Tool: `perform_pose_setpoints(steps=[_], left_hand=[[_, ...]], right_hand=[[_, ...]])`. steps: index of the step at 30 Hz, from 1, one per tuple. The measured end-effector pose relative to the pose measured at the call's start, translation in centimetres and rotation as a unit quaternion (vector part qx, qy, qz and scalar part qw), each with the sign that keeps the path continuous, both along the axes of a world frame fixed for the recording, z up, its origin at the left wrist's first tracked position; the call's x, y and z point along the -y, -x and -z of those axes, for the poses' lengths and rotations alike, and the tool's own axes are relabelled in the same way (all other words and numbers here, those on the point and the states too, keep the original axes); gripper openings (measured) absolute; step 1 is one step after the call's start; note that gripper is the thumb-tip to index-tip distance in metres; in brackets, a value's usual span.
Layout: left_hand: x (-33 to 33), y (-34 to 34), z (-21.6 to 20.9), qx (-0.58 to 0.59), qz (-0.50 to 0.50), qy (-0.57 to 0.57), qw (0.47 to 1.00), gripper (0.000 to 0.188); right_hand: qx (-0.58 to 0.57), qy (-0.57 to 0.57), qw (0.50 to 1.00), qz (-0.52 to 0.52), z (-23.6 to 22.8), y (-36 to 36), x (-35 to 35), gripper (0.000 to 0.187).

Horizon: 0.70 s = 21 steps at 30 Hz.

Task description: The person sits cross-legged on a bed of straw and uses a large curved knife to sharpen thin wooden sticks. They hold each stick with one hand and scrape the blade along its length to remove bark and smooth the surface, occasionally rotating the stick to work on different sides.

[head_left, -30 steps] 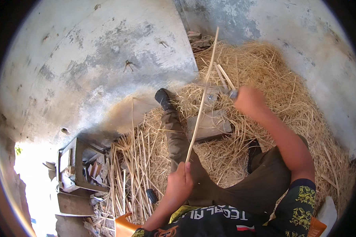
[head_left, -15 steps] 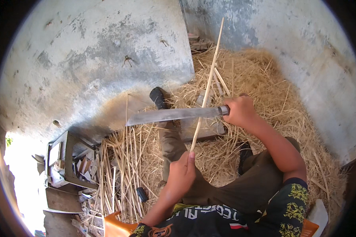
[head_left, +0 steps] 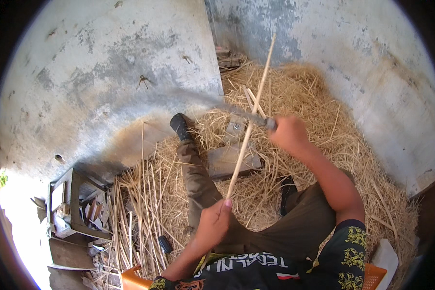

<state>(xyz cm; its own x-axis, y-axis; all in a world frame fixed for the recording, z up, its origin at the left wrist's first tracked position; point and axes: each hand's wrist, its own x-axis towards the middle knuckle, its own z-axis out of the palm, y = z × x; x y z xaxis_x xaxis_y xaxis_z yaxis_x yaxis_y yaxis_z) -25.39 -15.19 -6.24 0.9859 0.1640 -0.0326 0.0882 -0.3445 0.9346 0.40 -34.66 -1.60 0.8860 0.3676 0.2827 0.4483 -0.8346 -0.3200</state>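
Note:
My left hand [head_left: 214,222] is closed round the lower end of a long pale strip of split bamboo [head_left: 249,128], the thumb lying along it. The strip slants up and away toward the far wall. In my right hand [head_left: 290,133] is the dark handle of a machete [head_left: 244,114]. Its blade crosses the strip near the handle and points to the upper left, smeared by motion. Whether the edge touches the strip I cannot tell. Below the crossing, a flat block [head_left: 233,160] lies between my legs.
Pale shavings [head_left: 324,125] cover the floor round my legs. Long strips [head_left: 137,208] are heaped at left, with a small black object [head_left: 165,244] beside them. A wooden frame [head_left: 77,208] with scraps stands at far left. Worn walls [head_left: 111,63] close in the far side.
The machete's blade has swung from nearly level to pointing up and left, and is now blurred. My left hand still grips the strip. The whole view has shifted slightly.

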Motion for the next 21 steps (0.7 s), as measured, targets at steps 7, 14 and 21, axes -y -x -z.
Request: perform_pose_setpoints(steps=[7, 14, 21], left_hand=[[-1.7, 2.9, -1.5, -0.081, 0.019, 0.039, 0.996, 0.04], [-2.2, 3.3, 1.3, -0.175, 0.024, 0.313, 0.933, 0.036], [-2.7, 6.1, -2.4, -0.225, -0.016, 0.275, 0.935, 0.038]], right_hand=[[-0.044, 0.072, 0.993, 0.086, -1.8, -3.9, 2.6, 0.023], [0.052, 0.175, 0.982, -0.049, -0.5, 0.3, 0.3, 0.024], [0.009, 0.163, 0.983, 0.078, 0.9, -5.1, 3.1, 0.019]])
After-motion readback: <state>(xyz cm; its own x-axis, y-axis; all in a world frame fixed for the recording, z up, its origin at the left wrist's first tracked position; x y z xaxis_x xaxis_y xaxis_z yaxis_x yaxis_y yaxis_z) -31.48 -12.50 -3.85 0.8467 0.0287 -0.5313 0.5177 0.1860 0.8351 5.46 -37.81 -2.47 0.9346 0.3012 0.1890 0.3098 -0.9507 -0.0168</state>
